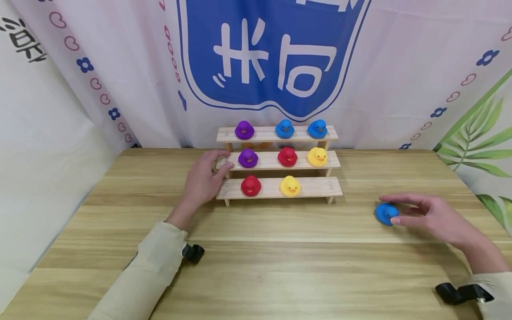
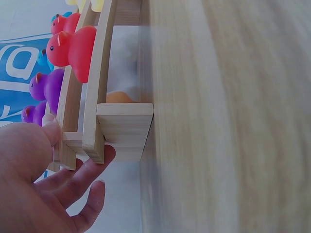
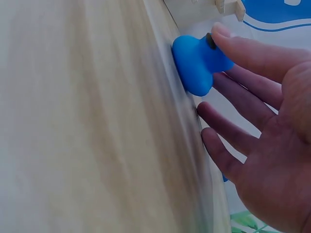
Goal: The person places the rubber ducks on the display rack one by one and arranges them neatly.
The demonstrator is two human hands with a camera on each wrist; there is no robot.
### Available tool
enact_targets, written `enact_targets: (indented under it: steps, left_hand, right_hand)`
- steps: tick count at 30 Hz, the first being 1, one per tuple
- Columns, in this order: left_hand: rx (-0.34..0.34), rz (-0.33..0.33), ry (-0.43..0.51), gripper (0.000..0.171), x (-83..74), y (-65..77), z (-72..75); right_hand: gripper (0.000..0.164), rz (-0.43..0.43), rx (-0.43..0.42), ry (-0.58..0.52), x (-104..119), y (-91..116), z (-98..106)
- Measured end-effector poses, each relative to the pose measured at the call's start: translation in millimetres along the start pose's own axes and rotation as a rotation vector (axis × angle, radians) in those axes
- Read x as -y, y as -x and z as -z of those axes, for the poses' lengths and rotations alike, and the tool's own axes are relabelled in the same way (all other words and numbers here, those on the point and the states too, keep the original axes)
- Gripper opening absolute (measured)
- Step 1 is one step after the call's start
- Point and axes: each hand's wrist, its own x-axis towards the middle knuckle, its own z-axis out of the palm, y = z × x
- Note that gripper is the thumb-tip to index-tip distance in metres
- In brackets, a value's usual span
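Note:
A three-tier wooden display stand (image 1: 280,187) holds rubber ducks in rows. At its left end my left hand (image 1: 204,178) grips the middle tier, with the thumb on top and fingers around the end in the left wrist view. Off to the right, a blue rubber duck (image 1: 386,214) sits on the table. My right hand (image 1: 430,218) pinches this duck, thumb at its beak side and forefinger behind. In the right wrist view the other fingers spread beside the duck (image 3: 194,63).
Purple (image 1: 244,130) and blue ducks (image 1: 285,129) stand on the top tier; purple, red and yellow on the middle; red (image 1: 250,186) and yellow (image 1: 290,186) on the bottom. An orange object (image 2: 119,97) shows behind the stand. A printed curtain (image 1: 140,66) hangs behind the wooden table (image 1: 256,275).

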Motion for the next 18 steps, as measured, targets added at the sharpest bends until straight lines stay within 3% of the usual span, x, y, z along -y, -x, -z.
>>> enact_targets:
  steps: [12, 18]
  left_hand:
    - [0.002, 0.003, 0.004, 0.043, 1.8, 0.4, -0.4]
    - [0.004, 0.0, -0.007, 0.043, 1.1, -0.1, 0.0]
  right_hand:
    - [0.056, -0.069, 0.053, 0.061, -1.1, -0.3, -0.8]
    - [0.053, -0.057, 0.057, 0.075, 0.2, -1.5, -3.1]
